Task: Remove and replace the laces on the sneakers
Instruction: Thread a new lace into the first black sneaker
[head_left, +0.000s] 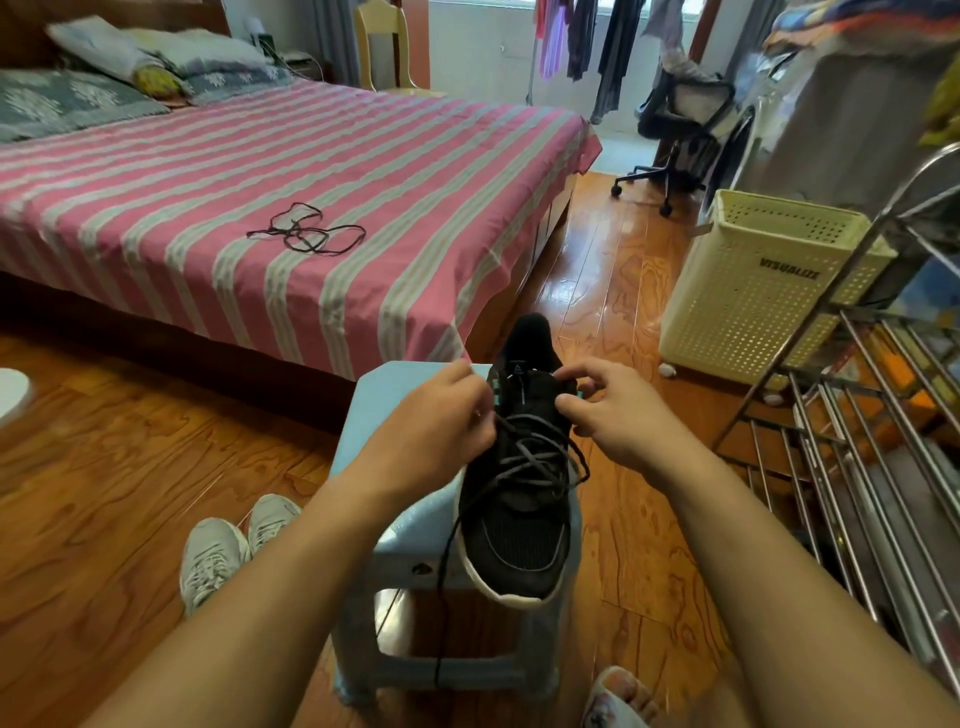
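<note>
On the right half of a pale blue stool (395, 545): black sneaker (519, 540), toe overhanging the near edge, dark lace (535, 457) loosely crossed over the eyelets, one end dangling past the stool's front. Left hand (436, 426) pinching the lace at the upper left eyelets; right hand (608, 405) with fingers curled, pinching at the upper right side. Farther off, on the striped bed (156, 171), a second loose lace (306, 231); beside the stool, on the floor, a grey pair of sneakers (234, 545).

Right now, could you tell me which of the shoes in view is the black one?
The black sneaker on the blue stool, between both hands; the two pale sneakers sit on the floor.
</note>
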